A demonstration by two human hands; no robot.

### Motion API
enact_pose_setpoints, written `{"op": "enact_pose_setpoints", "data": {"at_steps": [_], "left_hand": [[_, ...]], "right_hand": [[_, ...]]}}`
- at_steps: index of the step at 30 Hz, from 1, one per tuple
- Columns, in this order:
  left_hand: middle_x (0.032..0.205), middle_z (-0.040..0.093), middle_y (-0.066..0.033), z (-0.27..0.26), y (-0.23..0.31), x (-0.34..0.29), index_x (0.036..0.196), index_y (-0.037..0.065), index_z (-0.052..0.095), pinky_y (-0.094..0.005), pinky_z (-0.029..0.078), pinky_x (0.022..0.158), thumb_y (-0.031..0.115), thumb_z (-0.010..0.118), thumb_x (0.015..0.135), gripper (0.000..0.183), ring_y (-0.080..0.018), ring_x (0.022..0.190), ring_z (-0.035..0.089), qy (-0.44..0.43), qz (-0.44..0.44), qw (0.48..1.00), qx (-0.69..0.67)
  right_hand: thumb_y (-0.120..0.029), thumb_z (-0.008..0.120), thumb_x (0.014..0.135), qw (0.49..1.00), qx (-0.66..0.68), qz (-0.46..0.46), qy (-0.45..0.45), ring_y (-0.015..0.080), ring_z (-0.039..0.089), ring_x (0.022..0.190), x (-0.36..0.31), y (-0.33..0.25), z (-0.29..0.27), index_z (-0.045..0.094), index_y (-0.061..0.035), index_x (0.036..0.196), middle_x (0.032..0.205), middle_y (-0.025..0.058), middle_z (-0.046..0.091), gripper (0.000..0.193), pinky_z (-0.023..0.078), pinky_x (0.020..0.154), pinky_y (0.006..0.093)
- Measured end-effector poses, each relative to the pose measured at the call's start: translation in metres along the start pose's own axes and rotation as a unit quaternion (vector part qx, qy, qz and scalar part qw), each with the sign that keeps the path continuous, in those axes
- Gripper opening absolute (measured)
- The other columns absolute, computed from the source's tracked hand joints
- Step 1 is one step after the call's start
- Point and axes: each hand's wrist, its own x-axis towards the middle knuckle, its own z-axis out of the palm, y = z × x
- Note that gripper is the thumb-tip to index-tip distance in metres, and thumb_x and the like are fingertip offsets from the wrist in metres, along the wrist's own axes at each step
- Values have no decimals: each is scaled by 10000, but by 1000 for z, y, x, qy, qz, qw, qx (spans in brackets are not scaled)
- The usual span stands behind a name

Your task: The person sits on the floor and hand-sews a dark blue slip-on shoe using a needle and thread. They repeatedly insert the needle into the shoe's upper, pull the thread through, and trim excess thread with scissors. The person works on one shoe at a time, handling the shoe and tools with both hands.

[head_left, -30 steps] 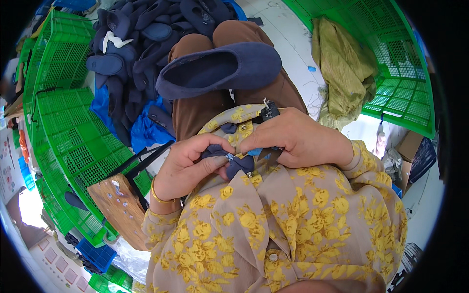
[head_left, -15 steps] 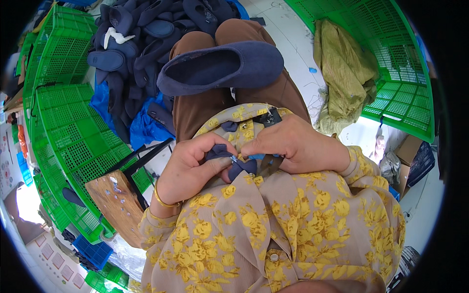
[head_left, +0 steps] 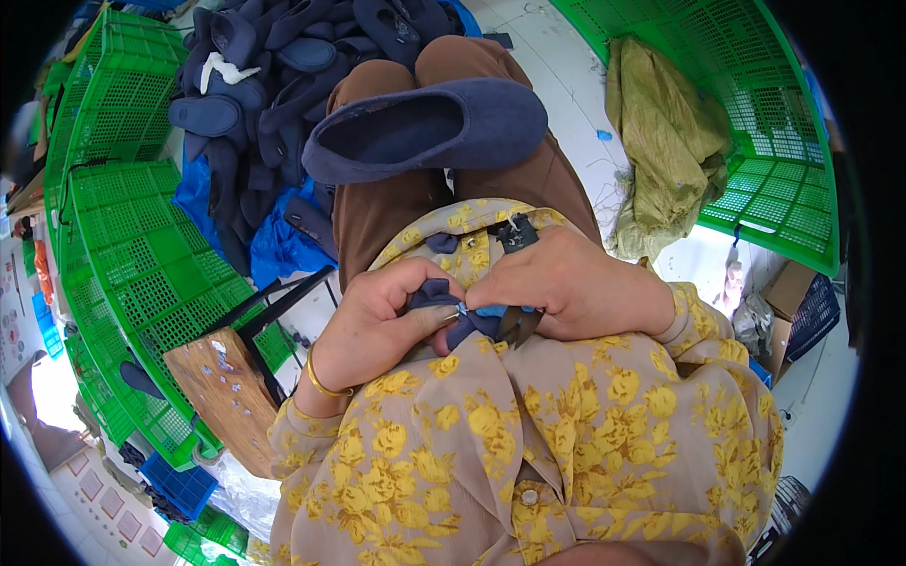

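A dark navy fabric bow is held in front of my waist, with a small shiny light-blue bit at its middle. My left hand is closed on it, thumb pressed over the cloth. The fingertips of my right hand pinch at the bow's middle, touching it beside my left thumb. Dark metal thread snips stick out below the right palm, partly hidden by it. Another small navy bow lies on my shirt's hem. Across my thighs rests a navy slip-on shoe, opening upward.
Beyond my knees, to the left, many navy shoes are heaped on blue sheeting. Green plastic crates stand along the left, another crate at right beside an olive sack. A wooden board with small bits on it is by my left forearm.
The bow and my left hand have shifted slightly to the right. The snips under my right hand have tilted, and their blades show more clearly. The shoe stays in place.
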Motion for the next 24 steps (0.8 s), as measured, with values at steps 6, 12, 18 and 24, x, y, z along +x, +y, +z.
{"op": "enact_pose_setpoints", "data": {"at_steps": [6, 12, 18, 24], "left_hand": [[896, 649, -53, 5, 3, 1, 1037, -19, 591, -213, 506, 665, 3, 630, 913, 132, -91, 727, 621, 25, 59, 997, -34], [835, 634, -30, 4, -3, 2, 1098, -10, 583, -202, 512, 664, 26, 607, 942, 162, -80, 723, 634, 23, 57, 998, -16], [833, 641, -42, 8, -6, 6, 1100, -14, 572, -215, 522, 647, 40, 619, 938, 178, -95, 694, 638, 71, 67, 995, -34], [869, 649, -105, 13, -1, 12, 1066, -36, 531, -275, 573, 653, 18, 583, 945, 142, -147, 695, 662, 148, 113, 977, -102]], "right_hand": [[64, 591, 676, 1000, 10, 2, 10, 326, 639, 818, 0, 6, -4, 615, -96, 1058, 889, 77, 665, 415, 501, 672, 394], [60, 585, 680, 1000, -9, 4, 6, 340, 630, 796, 0, 5, -3, 597, -99, 1062, 901, 86, 657, 414, 496, 659, 402], [25, 615, 740, 998, -8, 61, 31, 302, 630, 749, 0, 10, 9, 596, -93, 1044, 878, 92, 629, 326, 488, 634, 357], [-20, 668, 758, 970, -58, 19, 234, 259, 620, 739, 12, 12, -11, 607, -77, 1025, 900, 59, 609, 280, 484, 626, 304]]}}
